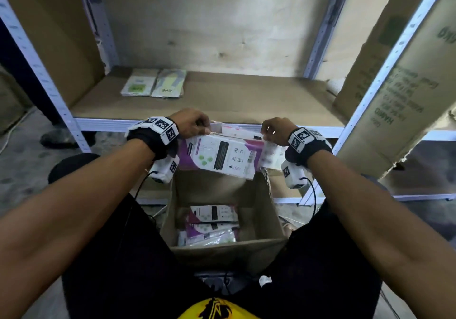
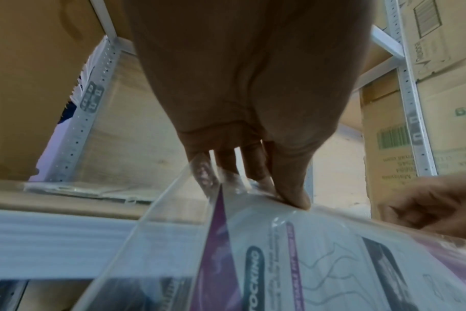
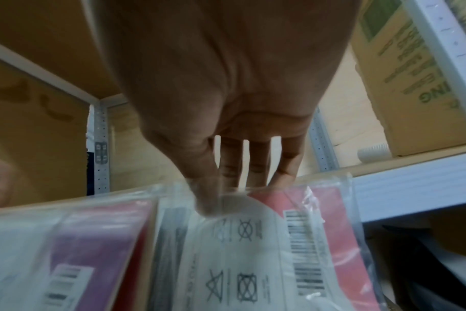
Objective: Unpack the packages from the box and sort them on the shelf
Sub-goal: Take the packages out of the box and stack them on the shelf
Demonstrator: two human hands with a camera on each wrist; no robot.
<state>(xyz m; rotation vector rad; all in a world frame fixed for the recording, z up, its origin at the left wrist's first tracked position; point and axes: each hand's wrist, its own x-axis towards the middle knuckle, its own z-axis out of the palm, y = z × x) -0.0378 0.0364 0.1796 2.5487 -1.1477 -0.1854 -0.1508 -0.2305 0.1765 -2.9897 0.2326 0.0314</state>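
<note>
Both hands hold a stack of purple-and-white packages [image 1: 222, 157] in clear plastic above the open cardboard box [image 1: 261, 210], just in front of the shelf's white front rail [image 1: 246, 124]. My left hand [image 1: 195, 123] pinches the stack's left top edge, thumb under and fingers over [image 2: 293, 195]. My right hand [image 1: 274, 129] pinches its right top edge [image 3: 210, 202]. More purple packages [image 1: 209, 225] lie in the bottom of the box. Two green-and-white packages [image 1: 153, 84] lie flat on the shelf board [image 1: 234, 96] at the back left.
A large printed carton [image 1: 385, 71] leans at the right end of the shelf, behind a white upright [image 1: 385, 71]. Another carton [image 1: 49, 34] fills the left end. A lower shelf level [image 1: 419, 195] shows at the right. My dark-clad legs flank the box.
</note>
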